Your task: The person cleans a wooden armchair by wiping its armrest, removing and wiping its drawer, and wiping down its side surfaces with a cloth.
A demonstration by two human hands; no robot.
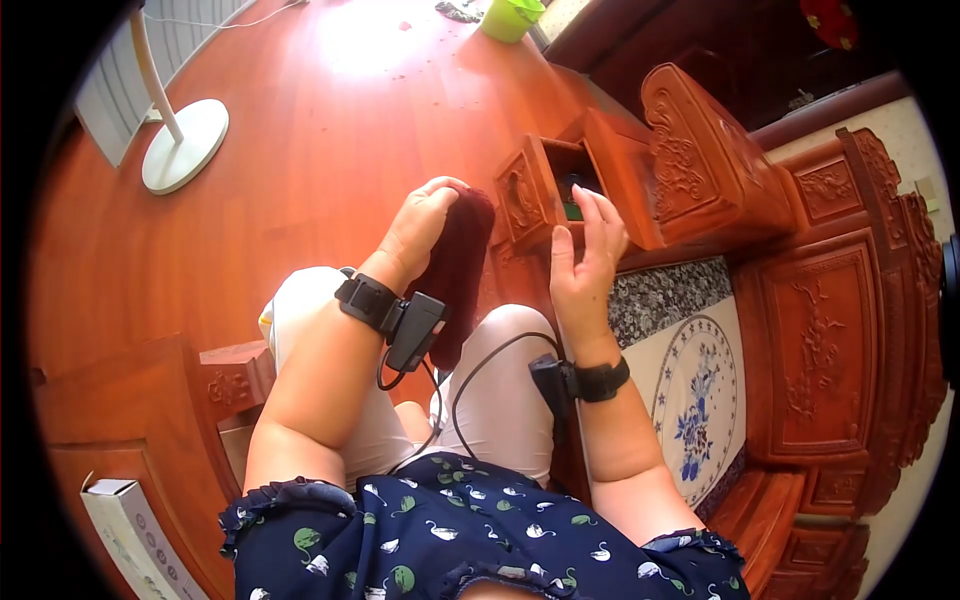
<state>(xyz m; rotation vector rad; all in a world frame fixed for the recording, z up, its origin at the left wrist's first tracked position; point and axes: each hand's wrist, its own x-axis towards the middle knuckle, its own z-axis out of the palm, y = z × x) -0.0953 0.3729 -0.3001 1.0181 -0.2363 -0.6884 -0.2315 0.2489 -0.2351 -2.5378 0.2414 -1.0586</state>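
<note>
My left hand [425,222] is closed around the upper end of a dark red cloth [462,265], soft and long, which hangs down over my knees. What kind of cloth piece it is, I cannot make out. My right hand [588,255] is raised with thumb and fingers apart and nothing between them. Just beyond it, a small wooden drawer [532,195] stands pulled out of the carved armrest. Inside the drawer something green shows, partly hidden by my right fingers.
To my right is a carved wooden bench [815,330] with a blue-and-white patterned seat cushion [725,400]. A white round stand base [185,147] rests on the wooden floor at the far left. A green bucket [512,18] stands at the back, and a white box [140,535] is at the lower left.
</note>
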